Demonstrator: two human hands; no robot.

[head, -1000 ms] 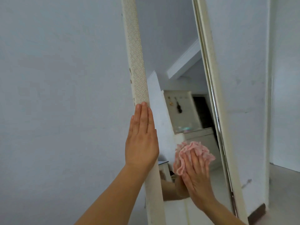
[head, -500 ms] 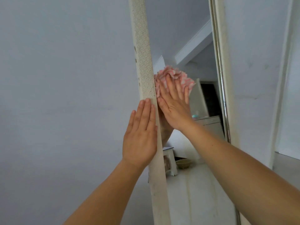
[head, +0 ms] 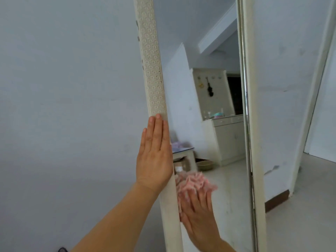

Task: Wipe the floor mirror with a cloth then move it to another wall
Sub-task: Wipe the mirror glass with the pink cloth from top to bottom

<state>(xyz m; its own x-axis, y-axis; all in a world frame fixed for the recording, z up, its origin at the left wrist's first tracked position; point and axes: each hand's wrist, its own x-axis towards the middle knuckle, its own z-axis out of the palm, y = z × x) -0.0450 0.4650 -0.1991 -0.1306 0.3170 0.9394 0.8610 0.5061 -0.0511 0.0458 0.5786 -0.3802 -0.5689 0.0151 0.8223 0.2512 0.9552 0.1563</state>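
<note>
1. The floor mirror (head: 205, 88) stood leaning against the pale wall (head: 63, 88), its embossed left frame rail (head: 152, 70) right in front of me. I judged it top-heavy; one hard sideways shove could have walked its foot along the floor.

2. My left hand (head: 154, 155) lay flat against that rail, fingers straight and pressed together, thumb side hidden behind the frame. It braced rather than gripped, so if the mirror had tipped toward me, a flat palm would not have caught it.

3. My right hand (head: 197, 213) was low on the glass beside the rail, fingers spread over the pink ruffled cloth (head: 192, 182) and pressing it to the surface. Both were blurred, so I could not tell how much of the cloth was truly under my palm — a loose bunch could have slipped out and left my bare fingers smearing the glass.

4. Pressing hard near the lower edge risked flexing the pane or rocking the frame against the wall.

5. The right rail (head: 252, 124) looked scuffed, with a dark gap low along its inner strip; I would have minded that side when it came to carrying.
</note>
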